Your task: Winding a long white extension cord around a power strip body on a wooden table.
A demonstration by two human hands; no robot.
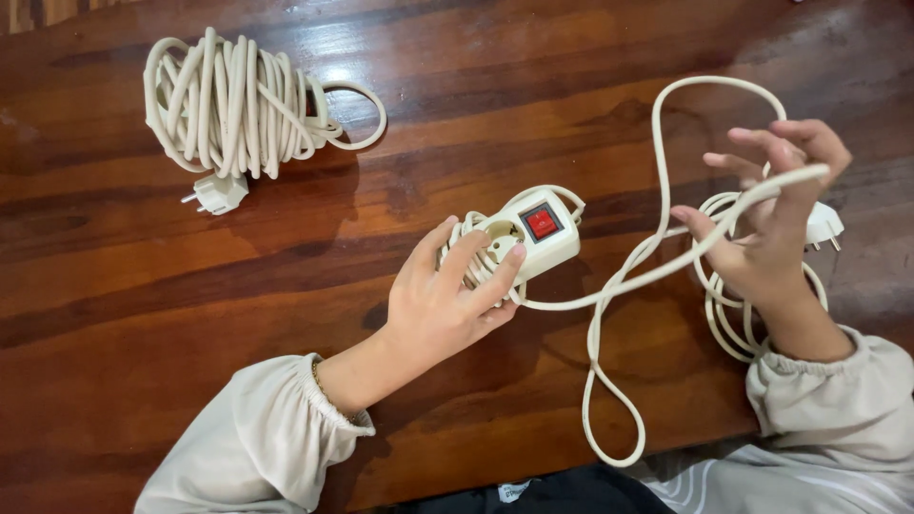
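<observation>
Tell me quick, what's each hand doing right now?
Left hand: closed around the white power strip, which has cord wrapped on it.
Right hand: fingers spread but hooked around the loose white cord.

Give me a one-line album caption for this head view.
Left hand grips a white power strip; right hand lifts its cord.

The power strip (533,233) is cream-white, with a red switch (542,223) set in a black frame. Its cord (657,152) is the same cream-white, as is the plug (824,227). The coiled cable bundle (233,100) and its plug (219,193) are off-white. The counter (143,286) is dark reddish-brown wood with streaked grain. The sleeves (257,447) are pale beige
</observation>
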